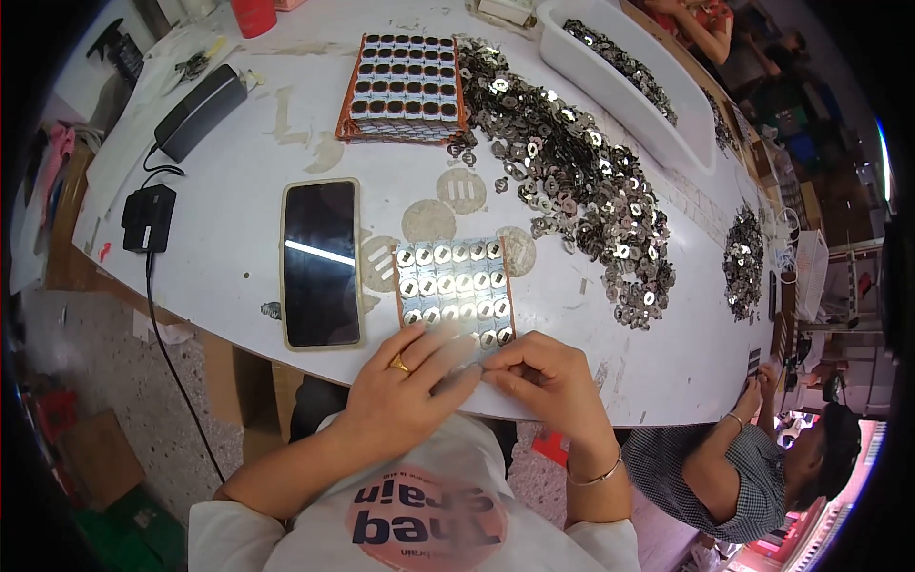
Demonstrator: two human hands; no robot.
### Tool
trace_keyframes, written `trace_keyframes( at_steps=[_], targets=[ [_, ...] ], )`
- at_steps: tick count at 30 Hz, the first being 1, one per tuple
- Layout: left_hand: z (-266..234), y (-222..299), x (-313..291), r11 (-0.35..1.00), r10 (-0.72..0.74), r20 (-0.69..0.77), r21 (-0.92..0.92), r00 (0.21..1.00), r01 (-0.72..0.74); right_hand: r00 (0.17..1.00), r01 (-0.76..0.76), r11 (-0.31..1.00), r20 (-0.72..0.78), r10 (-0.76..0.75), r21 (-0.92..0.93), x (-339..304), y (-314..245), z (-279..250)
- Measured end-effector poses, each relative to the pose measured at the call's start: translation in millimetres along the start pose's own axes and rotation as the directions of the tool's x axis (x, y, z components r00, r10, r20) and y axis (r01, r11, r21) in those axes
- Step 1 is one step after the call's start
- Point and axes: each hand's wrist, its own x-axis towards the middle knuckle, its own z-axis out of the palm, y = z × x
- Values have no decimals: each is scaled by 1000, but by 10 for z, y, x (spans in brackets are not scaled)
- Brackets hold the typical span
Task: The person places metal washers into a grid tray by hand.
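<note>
A flat panel with orange edges (509, 291) lies near the table's front edge, bearing rows of small round metal pieces with dark slots. My left hand (405, 381), a ring on one finger, reaches over the panel's near left corner; motion smears its fingers. At the near right corner my right hand (548, 381) has thumb and index finger pinched together, almost meeting the left fingertips. Whatever lies between them is too small to make out. Farther back, a long heap of loose slotted metal pieces (581, 181) spreads across the table.
Left of the panel lies a phone (322, 267). Behind it is a stack of orange-edged panels (400, 132). A white bin (610, 91) holds more metal pieces. Black adapters (148, 217) and a cable sit at left. Another person (724, 467) works at the right edge, near a smaller heap (743, 262).
</note>
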Motion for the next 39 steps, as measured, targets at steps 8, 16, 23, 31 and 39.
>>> trace_keyframes(
  at_steps=[8, 16, 23, 31, 39],
  targets=[
    [14, 21, -31, 999, 4, 12, 53, 1000, -5, 995, -24, 989, -102, 9, -147, -34, -67, 68],
    [36, 54, -44, 999, -37, -1, 25, 999, 37, 991, 77, 985, -97, -93, -152, -115, -22, 157],
    [53, 53, -40, 999, -44, 1, 20, 999, 44, 967, 112, 865, -145, -207, -489, -201, -134, 264],
    [18, 70, -12, 995, -23, 68, 102, 997, 16, 939, 71, 856, -255, -230, -513, 266, 122, -464],
    [61, 67, -11, 989, -36, 56, 143, 998, 28, 897, 152, 639, -166, -410, -754, 892, 207, -491]
  ],
)
